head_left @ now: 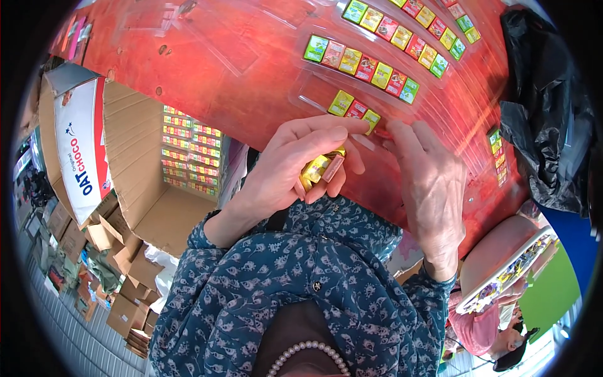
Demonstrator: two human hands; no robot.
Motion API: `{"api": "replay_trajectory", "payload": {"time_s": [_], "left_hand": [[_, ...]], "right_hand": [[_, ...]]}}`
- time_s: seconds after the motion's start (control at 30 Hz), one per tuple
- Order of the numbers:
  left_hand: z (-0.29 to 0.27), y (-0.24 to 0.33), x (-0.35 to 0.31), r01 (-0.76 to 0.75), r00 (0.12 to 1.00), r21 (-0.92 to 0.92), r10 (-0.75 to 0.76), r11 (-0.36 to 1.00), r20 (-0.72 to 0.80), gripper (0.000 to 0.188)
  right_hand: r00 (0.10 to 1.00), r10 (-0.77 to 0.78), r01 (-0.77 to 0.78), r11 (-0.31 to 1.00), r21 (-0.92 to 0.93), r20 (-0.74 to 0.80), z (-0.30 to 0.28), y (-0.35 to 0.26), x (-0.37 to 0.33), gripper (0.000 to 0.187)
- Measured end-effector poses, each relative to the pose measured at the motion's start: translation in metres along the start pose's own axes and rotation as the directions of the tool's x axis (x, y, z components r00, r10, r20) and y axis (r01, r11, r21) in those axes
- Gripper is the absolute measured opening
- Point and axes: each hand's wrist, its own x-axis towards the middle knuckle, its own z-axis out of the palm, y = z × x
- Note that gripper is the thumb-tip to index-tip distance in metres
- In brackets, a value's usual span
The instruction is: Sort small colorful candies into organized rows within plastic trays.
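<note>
Several small yellow and red candy boxes (318,168) lie cupped in my left hand (301,151), its fingers curled round them above the table's near edge. Just to the right, my right hand (430,182) reaches over the table with its fingertips pinched at a small red piece (383,132), partly hidden by the fingers. Ahead of both hands is a clear plastic tray (308,94) with a short row of boxes (355,109). My left fingers cover part of its near side. Beyond it, another clear tray holds a full row of green, red and yellow boxes (365,67).
More filled rows (402,34) stand farther back on the red table (201,81). One row (498,157) lies at right beside a black plastic bag (543,113). An open carton (141,144) at left holds stacked filled trays (191,151). Another person (483,320) is at lower right.
</note>
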Motion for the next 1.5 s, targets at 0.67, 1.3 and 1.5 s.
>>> {"api": "replay_trajectory", "payload": {"time_s": [0.67,1.3,1.5], "left_hand": [[0.001,0.0,0.0,0.026,0.999,-0.024,-0.027,0.999,-0.023,0.04],[0.0,-0.013,-0.003,-0.049,0.998,-0.067,0.051,0.997,0.027,0.038],[0.001,-0.016,0.001,-0.072,0.997,-0.101,0.071,0.992,-0.013,0.034]], "right_hand": [[0.976,0.006,0.054,0.961,0.27,-0.218,0.012,0.013,0.007,0.01],[0.94,0.074,-0.017,0.985,0.171,-0.333,0.035,0.013,-0.033,0.032],[0.937,0.057,0.013,0.98,0.197,-0.344,0.044,0.014,-0.028,0.034]]}}
